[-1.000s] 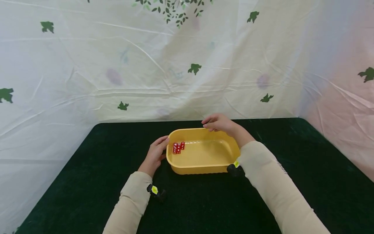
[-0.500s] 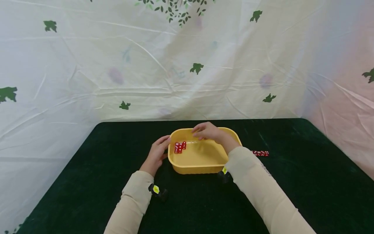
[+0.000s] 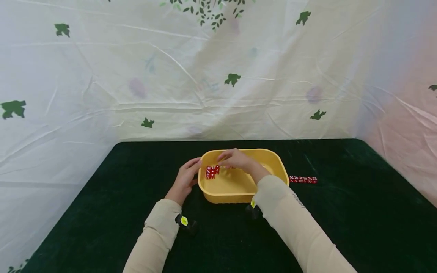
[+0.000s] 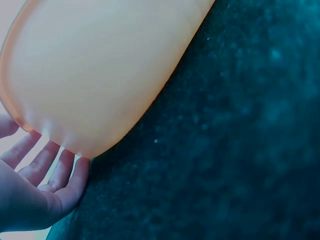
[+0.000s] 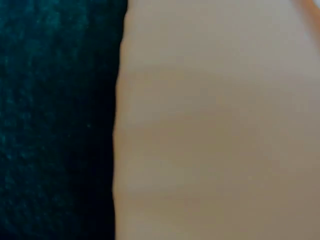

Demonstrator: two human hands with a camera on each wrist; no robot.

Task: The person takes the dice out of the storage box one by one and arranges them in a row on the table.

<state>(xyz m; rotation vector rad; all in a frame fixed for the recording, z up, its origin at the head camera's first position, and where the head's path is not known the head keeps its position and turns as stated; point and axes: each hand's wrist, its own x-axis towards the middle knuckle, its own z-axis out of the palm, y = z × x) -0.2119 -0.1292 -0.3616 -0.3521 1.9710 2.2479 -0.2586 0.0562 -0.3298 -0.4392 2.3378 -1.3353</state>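
A yellow tub (image 3: 227,198) stands on the table in the head view, with several red dice (image 3: 210,173) grouped at the left end of its floor. My left hand (image 3: 186,178) lies along the tub's left end. In the left wrist view its fingertips (image 4: 62,157) touch the outer wall, fingers extended. Over the inside of the tub is my right hand (image 3: 237,158), its bent fingers and thumb close beside the dice. I cannot tell whether a die is between those fingertips. The right wrist view shows the tub's outer wall (image 5: 215,120), not the hand.
A short row of red dice (image 3: 303,179) lies on the dark green tabletop (image 3: 345,212), just right of the tub. Behind the table hangs a pale curtain (image 3: 191,76) with green prints. A small black camera (image 3: 253,211) sits at the right wrist, near the tub's front wall.
My right hand has moved left and down from the tub's back rim to beside the dice inside. The row of dice on the right came into sight. My left hand stays at the tub.
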